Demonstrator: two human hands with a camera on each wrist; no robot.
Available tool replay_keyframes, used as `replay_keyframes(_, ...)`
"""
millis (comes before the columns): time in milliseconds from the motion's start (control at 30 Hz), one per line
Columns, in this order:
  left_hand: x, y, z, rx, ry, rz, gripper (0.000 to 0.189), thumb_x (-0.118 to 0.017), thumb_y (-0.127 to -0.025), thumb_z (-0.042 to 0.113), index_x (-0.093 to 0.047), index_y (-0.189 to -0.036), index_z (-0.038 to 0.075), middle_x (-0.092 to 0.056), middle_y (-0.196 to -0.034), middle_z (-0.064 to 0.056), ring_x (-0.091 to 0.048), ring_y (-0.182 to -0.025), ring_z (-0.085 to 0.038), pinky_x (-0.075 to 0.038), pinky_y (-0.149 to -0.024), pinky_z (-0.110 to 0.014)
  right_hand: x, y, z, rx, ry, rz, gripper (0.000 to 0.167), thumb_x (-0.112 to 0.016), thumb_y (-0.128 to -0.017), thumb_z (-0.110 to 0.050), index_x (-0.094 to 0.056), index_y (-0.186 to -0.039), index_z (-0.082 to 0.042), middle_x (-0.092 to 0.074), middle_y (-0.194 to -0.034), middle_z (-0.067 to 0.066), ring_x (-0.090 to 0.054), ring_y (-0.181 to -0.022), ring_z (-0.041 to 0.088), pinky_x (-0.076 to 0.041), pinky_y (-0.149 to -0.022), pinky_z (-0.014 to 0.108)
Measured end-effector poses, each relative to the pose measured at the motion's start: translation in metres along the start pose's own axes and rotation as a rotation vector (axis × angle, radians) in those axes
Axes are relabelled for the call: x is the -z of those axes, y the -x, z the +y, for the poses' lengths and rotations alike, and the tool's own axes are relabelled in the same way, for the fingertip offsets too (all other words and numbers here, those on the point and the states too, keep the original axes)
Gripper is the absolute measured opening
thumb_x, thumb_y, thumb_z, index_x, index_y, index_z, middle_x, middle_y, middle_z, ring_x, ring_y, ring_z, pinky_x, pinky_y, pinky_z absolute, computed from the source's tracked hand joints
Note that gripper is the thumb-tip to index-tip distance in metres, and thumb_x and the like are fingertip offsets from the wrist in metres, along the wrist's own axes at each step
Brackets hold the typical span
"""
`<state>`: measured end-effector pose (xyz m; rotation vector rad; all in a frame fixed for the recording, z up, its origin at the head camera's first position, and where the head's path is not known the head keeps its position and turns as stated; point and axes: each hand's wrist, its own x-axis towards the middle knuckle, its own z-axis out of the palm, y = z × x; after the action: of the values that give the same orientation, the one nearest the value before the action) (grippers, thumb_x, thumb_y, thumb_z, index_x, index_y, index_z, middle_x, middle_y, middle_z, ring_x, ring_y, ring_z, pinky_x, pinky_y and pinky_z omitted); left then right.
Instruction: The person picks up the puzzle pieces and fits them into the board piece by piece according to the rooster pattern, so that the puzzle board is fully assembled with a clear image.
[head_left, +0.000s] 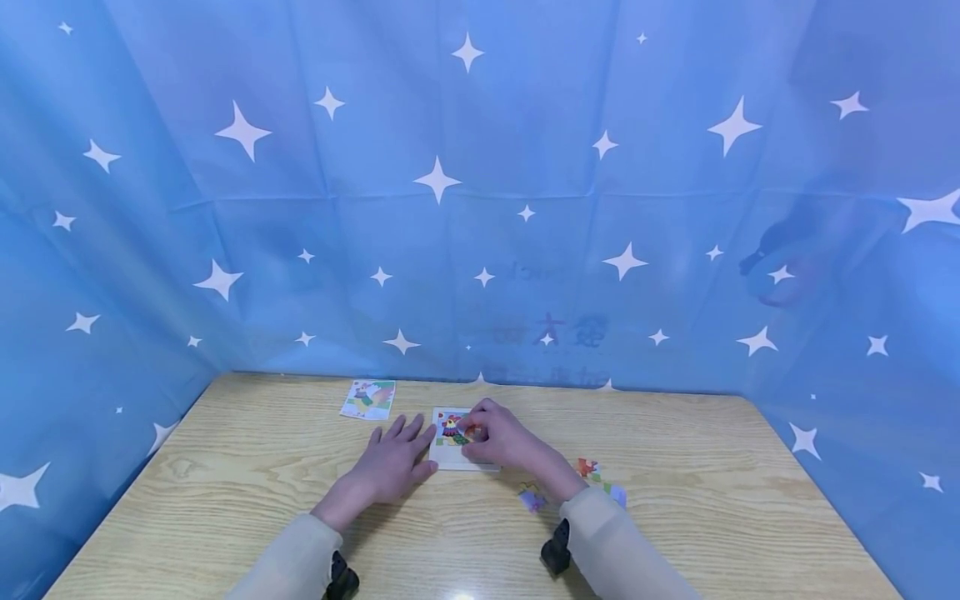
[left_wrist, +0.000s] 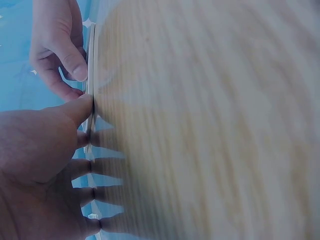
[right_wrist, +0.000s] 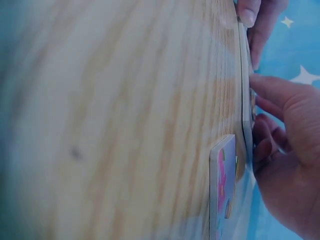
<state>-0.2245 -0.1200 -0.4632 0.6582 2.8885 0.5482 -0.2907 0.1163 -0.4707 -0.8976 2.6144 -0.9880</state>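
Note:
A white-bordered puzzle board lies on the table, its upper part filled with pieces showing a colourful rooster. My right hand is over the board's right side, with thumb and fingers curled about a puzzle piece, which they partly hide. To the left, my left hand rests palm down with fingers spread, its thumb at the board's edge. In the right wrist view, the right fingers touch down at the board. The left wrist view shows the left hand beside the board's thin edge.
Loose puzzle pieces lie near the right forearm: a purple one, a red-orange one and a lilac one. A rooster picture card lies at the back left of the wooden table. Behind hangs a blue star-patterned curtain.

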Motion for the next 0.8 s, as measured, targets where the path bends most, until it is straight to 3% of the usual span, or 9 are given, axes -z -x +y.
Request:
replay_keyframes(433,0.0015,0.0006,0.0002,-0.007,0.000,-0.005,0.059,-0.056,-0.107,0.033,-0.044,-0.155,0.002,-0.032,-0.161,-0.026,-0.024,-0.148,-0.051,-0.022,-0.111,-0.074,-0.0007,0.0002,0.0031,-0.003,0.045,0.027,0.043,-0.077,-0.093,-0.018,-0.067,-0.133,-0.005,-0.055,-0.107,0.002,-0.049,-0.079,0.012,-0.044,-0.071,0.030)
replay_keyframes(800,0.0004,-0.0014,0.0003,0.020,0.008,-0.010,0.058,-0.055,-0.108,0.035,-0.043,-0.156,0.005,-0.032,-0.163,-0.023,-0.023,-0.150,-0.048,-0.022,-0.113,-0.072,-0.0020,0.0012,0.0059,0.038,0.044,0.070,0.027,-0.074,-0.096,-0.015,-0.074,-0.122,-0.006,-0.057,-0.113,0.003,-0.053,-0.084,0.012,-0.048,-0.076,0.030)
